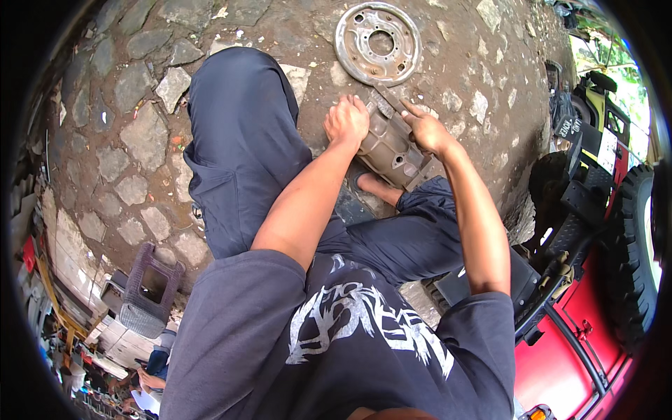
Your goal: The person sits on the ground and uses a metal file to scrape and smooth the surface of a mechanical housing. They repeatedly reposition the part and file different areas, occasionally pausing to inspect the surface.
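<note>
I sit low over a stone-paved ground with both arms stretched forward. My left hand [346, 120] is closed on the near left side of a grimy grey metal housing [389, 148] that lies on the ground by my foot. My right hand [425, 130] grips its right side, index finger stretched toward its upper end. Just beyond the housing lies a round rusty metal backing plate [378, 43] with holes, flat on the stones.
A red vehicle [584, 329] with a black tyre [638, 245] stands close at my right. A grey plastic stool [147, 288] lies at the lower left, with another person partly visible near it. Cobbled ground [126, 140] spreads to the left.
</note>
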